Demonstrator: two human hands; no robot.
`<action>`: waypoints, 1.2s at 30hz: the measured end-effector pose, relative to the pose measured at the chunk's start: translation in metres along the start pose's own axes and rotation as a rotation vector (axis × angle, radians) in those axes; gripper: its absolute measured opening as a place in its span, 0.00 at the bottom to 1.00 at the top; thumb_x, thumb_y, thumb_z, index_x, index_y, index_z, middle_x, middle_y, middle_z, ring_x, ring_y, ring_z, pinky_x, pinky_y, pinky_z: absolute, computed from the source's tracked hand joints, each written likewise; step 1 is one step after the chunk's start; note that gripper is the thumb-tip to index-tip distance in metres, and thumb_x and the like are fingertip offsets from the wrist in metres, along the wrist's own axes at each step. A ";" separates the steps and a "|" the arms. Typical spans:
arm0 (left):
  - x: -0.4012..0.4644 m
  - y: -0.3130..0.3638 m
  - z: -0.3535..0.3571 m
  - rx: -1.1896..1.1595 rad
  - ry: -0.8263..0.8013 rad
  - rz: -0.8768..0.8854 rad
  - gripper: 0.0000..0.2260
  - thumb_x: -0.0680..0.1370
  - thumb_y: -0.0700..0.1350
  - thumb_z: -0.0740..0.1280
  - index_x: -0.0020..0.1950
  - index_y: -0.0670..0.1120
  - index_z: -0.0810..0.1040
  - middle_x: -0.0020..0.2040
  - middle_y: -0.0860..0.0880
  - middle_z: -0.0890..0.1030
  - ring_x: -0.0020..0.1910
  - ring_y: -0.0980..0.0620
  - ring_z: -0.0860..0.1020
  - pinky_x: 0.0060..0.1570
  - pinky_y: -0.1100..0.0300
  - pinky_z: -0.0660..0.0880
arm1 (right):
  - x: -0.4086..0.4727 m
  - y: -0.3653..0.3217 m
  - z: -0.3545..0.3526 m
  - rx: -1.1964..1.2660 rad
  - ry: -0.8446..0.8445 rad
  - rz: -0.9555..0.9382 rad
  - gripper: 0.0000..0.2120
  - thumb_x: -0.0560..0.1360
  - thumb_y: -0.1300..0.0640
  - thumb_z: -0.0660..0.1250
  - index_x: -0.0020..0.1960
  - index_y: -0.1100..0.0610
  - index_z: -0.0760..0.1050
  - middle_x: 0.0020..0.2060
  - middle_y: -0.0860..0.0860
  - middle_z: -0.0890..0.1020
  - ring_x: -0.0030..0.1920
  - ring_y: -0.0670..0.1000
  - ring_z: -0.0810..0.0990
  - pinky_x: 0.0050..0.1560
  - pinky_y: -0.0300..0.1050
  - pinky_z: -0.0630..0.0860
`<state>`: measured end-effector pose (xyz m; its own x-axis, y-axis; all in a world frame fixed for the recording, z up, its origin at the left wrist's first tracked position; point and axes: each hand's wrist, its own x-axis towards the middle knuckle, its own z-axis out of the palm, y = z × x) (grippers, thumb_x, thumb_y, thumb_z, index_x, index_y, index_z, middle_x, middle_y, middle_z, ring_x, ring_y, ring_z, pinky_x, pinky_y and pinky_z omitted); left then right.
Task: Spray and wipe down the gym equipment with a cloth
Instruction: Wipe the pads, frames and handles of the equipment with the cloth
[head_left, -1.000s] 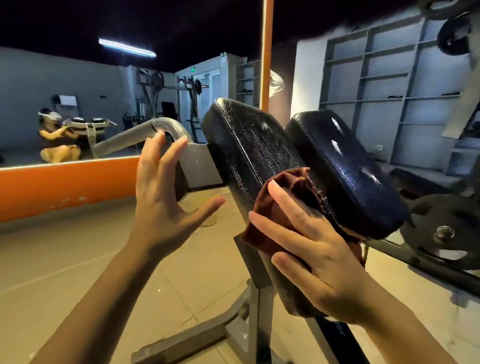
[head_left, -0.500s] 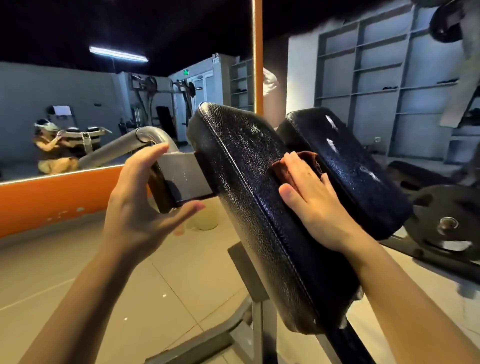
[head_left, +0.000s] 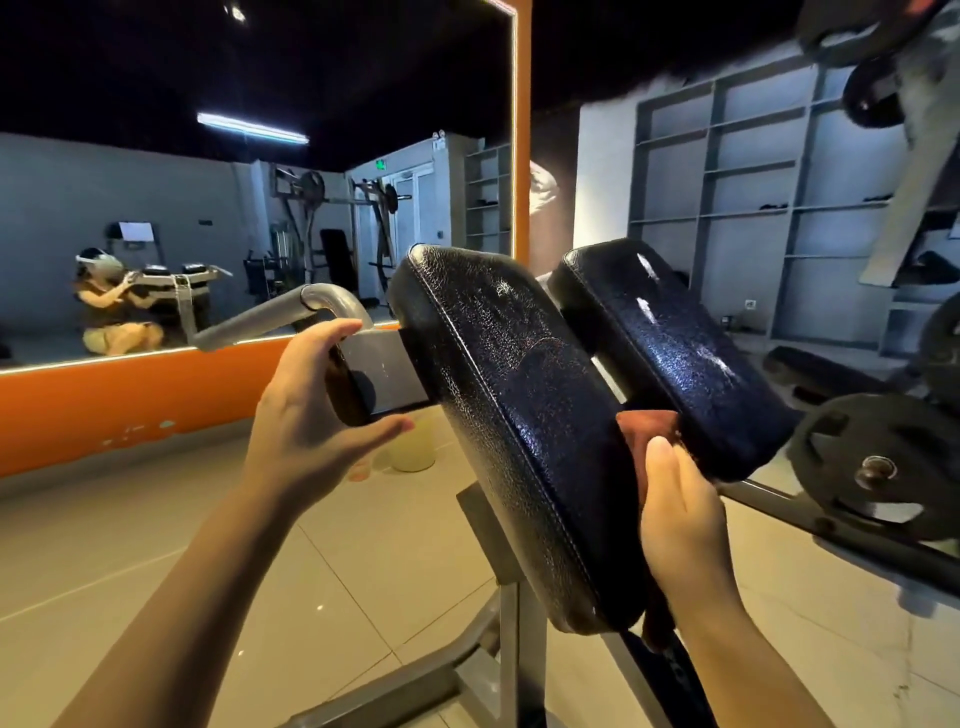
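Left hand (head_left: 311, 415) half-open, bracing bracket (head_left: 384, 374). Right hand (head_left: 680, 514) pressing cloth (head_left: 647, 423) into gap beside pad (head_left: 519, 415); firm, overlapping strokes.

Two black padded cushions sit side by side on a grey metal frame, both tilted, their cracked vinyl skins glossy. The near pad (head_left: 519, 415) is the larger, with stitched piping round its edge and pale crazing near its top. The far pad (head_left: 670, 353) shows several white scuffs where the covering has worn through. A rust-red cloth (head_left: 647, 431) is bunched in the gap between the two pads, against the near pad's right edge, low down.
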<state>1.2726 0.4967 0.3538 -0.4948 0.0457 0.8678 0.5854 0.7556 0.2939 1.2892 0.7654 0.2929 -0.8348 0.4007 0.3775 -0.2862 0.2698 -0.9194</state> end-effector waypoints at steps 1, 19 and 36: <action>-0.002 0.000 0.000 0.000 0.006 0.009 0.40 0.62 0.56 0.75 0.69 0.40 0.69 0.66 0.41 0.73 0.61 0.54 0.68 0.55 0.68 0.65 | 0.004 -0.008 0.004 0.030 -0.009 -0.009 0.19 0.83 0.47 0.52 0.45 0.56 0.74 0.42 0.52 0.80 0.50 0.55 0.77 0.55 0.53 0.72; -0.006 -0.008 0.009 -0.089 0.069 0.068 0.38 0.66 0.63 0.71 0.69 0.45 0.67 0.64 0.54 0.69 0.61 0.70 0.68 0.56 0.78 0.66 | 0.062 -0.098 0.062 0.063 -0.635 -0.599 0.19 0.83 0.50 0.49 0.62 0.57 0.75 0.50 0.47 0.80 0.53 0.36 0.76 0.57 0.35 0.71; -0.006 -0.011 0.013 -0.142 0.095 0.062 0.39 0.67 0.68 0.70 0.70 0.48 0.65 0.66 0.51 0.72 0.64 0.54 0.73 0.58 0.59 0.73 | 0.082 -0.113 0.094 -0.469 -0.607 -1.016 0.26 0.81 0.42 0.38 0.77 0.44 0.43 0.78 0.40 0.44 0.76 0.39 0.38 0.75 0.45 0.31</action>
<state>1.2606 0.4967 0.3397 -0.3955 0.0223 0.9182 0.7013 0.6528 0.2862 1.2090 0.6855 0.4173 -0.4545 -0.5976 0.6606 -0.8312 0.5511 -0.0734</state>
